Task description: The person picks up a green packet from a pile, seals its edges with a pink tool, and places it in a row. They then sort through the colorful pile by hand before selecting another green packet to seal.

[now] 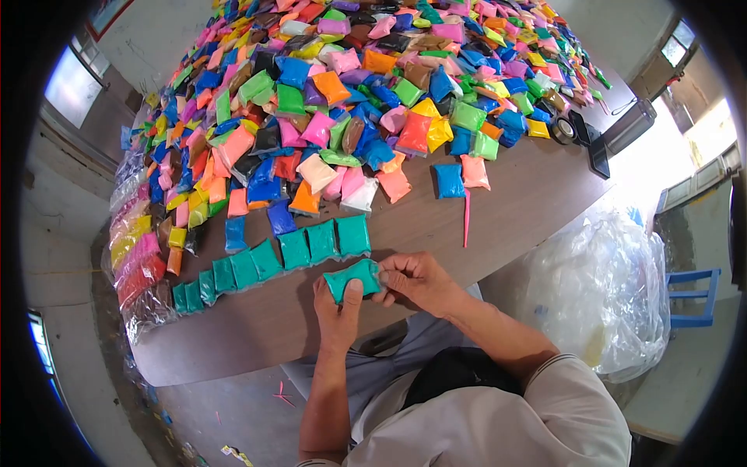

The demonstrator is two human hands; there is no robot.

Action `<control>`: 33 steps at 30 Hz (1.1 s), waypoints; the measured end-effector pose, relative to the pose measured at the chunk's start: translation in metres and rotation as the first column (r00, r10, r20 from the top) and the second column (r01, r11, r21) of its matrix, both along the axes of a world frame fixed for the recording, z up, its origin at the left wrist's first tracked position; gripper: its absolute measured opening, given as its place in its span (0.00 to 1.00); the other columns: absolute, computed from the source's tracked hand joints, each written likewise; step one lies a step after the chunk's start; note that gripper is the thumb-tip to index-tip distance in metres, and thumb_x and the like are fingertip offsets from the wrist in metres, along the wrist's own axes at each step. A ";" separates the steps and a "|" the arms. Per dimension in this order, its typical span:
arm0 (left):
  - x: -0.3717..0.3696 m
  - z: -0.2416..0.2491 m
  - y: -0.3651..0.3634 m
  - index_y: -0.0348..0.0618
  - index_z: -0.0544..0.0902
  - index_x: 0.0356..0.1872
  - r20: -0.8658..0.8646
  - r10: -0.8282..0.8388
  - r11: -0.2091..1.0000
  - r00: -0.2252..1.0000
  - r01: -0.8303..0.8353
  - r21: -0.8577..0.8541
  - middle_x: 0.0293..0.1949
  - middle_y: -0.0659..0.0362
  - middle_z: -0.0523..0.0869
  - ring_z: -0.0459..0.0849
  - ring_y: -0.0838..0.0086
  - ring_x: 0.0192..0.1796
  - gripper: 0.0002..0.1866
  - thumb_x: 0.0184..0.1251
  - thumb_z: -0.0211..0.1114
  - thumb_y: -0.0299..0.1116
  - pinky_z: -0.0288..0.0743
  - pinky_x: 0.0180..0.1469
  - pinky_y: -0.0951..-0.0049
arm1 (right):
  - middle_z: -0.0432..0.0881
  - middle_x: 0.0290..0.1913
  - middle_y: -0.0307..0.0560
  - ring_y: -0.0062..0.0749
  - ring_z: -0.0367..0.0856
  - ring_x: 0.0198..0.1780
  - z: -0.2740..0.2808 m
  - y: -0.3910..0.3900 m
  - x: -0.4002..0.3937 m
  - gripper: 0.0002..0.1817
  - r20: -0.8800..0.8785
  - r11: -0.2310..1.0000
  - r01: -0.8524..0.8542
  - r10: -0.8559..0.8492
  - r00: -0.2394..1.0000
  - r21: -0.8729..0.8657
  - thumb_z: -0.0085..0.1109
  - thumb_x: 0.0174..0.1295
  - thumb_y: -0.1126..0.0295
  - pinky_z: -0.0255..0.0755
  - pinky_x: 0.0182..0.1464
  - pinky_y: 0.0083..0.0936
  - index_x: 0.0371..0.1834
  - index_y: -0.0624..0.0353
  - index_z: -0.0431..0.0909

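Observation:
A teal packet (341,280), soft and pillow-like in clear wrap, is held just above the near table edge. My left hand (339,315) is closed on it, thumb across its front. My right hand (416,282) pinches the packet's right end between thumb and fingers; the exact spot of the pinch is partly hidden. Just beyond my hands, a row of teal packets (267,260) lies side by side, running from the left up to the right. A blue packet (282,219) touches or nearly touches the back of that row.
A large heap of multicoloured packets (327,86) covers the table's (498,210) far part. Clear bags of packets (140,257) line the left edge. A pink strip (467,219), a tape roll (562,130) and a metal bottle (629,127) are rightward. A big plastic bag (599,288) stands beside a blue stool (694,299).

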State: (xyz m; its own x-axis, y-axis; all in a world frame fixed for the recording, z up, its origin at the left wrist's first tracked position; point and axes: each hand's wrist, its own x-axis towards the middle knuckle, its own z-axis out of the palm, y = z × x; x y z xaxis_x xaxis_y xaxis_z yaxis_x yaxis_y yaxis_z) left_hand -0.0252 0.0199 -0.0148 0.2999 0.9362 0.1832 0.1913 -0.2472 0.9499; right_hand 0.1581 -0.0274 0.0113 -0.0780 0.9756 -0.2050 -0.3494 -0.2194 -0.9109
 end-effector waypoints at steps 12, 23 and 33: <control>0.003 0.004 -0.001 0.39 0.85 0.43 0.029 0.000 1.000 1.000 0.001 -0.024 0.39 0.54 0.82 0.75 0.60 0.47 0.16 0.75 0.60 0.43 0.67 0.52 0.59 | 0.87 0.37 0.46 0.23 0.86 0.37 -0.002 -0.002 0.002 0.14 0.071 1.000 0.000 0.000 0.997 -0.007 0.61 0.71 0.67 0.82 0.39 0.19 0.51 0.68 0.82; 0.003 0.000 -0.001 0.40 0.86 0.46 -0.003 -0.014 1.000 1.000 0.014 0.014 0.41 0.54 0.84 0.76 0.60 0.47 0.18 0.75 0.59 0.45 0.66 0.55 0.58 | 0.87 0.34 0.40 0.16 0.82 0.32 0.012 -0.006 0.009 0.13 0.211 0.991 0.124 -0.111 0.971 -0.054 0.62 0.71 0.63 0.75 0.33 0.16 0.48 0.63 0.84; 0.002 0.000 0.000 0.40 0.85 0.45 -0.011 -0.003 1.000 1.000 0.003 0.004 0.42 0.53 0.83 0.76 0.58 0.49 0.17 0.75 0.59 0.45 0.67 0.55 0.57 | 0.84 0.37 0.49 0.46 0.84 0.39 -0.006 -0.017 0.102 0.11 0.916 0.812 0.431 -0.389 -0.102 0.393 0.66 0.60 0.65 0.76 0.41 0.40 0.43 0.57 0.84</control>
